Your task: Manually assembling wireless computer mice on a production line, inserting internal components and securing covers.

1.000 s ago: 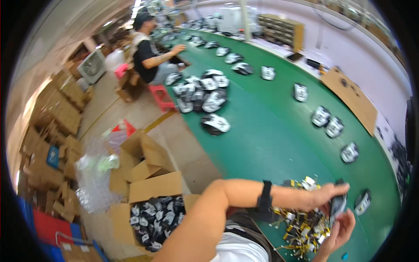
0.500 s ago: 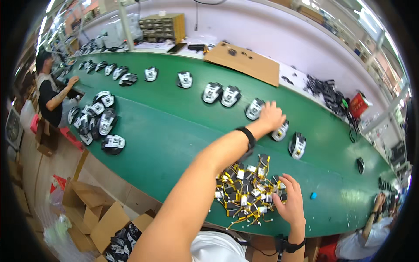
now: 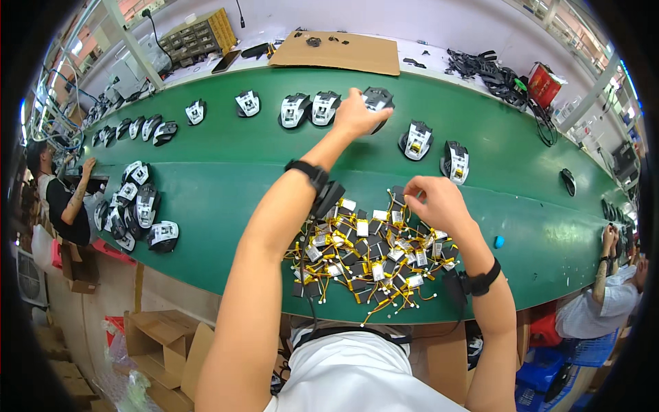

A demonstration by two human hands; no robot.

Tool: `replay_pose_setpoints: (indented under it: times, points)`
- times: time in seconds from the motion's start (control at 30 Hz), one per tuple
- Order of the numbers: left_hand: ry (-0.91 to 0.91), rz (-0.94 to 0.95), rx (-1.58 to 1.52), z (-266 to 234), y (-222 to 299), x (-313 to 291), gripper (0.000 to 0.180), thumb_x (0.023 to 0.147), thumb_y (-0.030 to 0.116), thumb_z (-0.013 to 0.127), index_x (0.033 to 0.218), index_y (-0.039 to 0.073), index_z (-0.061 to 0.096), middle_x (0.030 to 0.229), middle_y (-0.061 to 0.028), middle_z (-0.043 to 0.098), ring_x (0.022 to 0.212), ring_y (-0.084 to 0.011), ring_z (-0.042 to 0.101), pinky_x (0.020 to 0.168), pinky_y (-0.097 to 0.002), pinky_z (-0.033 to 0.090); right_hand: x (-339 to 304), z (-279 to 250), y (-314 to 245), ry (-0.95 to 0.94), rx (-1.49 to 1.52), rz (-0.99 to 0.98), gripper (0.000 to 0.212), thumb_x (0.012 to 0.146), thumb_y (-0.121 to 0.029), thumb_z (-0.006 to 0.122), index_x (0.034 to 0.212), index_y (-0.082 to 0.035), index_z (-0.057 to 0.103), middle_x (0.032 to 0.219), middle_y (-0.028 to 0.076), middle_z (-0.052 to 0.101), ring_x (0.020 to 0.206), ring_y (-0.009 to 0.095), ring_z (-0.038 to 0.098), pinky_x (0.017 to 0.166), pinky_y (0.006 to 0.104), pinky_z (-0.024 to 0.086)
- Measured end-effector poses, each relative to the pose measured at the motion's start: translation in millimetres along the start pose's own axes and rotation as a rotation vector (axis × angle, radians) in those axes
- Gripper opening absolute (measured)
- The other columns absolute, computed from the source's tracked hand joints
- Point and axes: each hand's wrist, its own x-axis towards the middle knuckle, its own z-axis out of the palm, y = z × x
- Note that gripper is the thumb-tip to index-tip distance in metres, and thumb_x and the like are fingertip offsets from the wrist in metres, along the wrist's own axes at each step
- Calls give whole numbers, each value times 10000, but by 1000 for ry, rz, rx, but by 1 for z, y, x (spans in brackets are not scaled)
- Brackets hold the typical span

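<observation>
My left hand point(image 3: 358, 118) is wrapped round a black and white computer mouse shell point(image 3: 377, 100), thumb and fingers on its sides. Below and to the right, my right hand point(image 3: 439, 204) hangs over the far edge of a heap of small batteries with yellow tape and thin wires point(image 3: 377, 271). Its thumb and forefinger are pinched together close to a dark battery point(image 3: 398, 195); whether they hold anything is not visible. Right of the held shell lies another mouse shell point(image 3: 417, 141) with yellow inside, and beyond it a tilted one point(image 3: 456, 163).
More open shells point(image 3: 295, 111) form a row leftward along the green bench point(image 3: 233, 206), and several are piled point(image 3: 146, 206) at left. A blue cap point(image 3: 499, 242) lies right of the batteries. Cardboard point(image 3: 336, 55) rests on the back ledge. Co-workers sit at both ends.
My left hand has shifted from beside the shell with yellow inside to the shell on its left and grips it. My right hand has gone from open beside the heap to pinched over its far edge. The view has turned.
</observation>
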Motion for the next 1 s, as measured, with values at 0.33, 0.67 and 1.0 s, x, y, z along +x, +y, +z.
replay_pose_setpoints:
  times: [0.33,0.67,1.0]
  points:
    - [-345,-253,-1405,-93,16,-114,250,869,235,616,1041,54,602,952,-35,650,839,-134,641,718,-308,523,39,21,-12,-160,-219,19,162,737,-197,689,810,-53,683,887,124,640,871,311,631,766,405,523]
    - [-400,-197,-1488,-77,-13,-164,445,848,209,609,1222,-8,502,1124,-143,626,1038,-280,633,887,-409,530,6,22,-22,132,1111,-49,124,932,-132,570,947,-9,573,795,53,619,788,166,610,760,307,487]
    - [-527,-191,-1541,-74,7,-180,537,842,280,595,1275,-8,457,1257,-248,546,1168,-342,556,959,-438,489,-10,29,-62,333,1101,-25,126,894,-38,630,996,35,622,874,45,631,693,53,559,565,173,387]
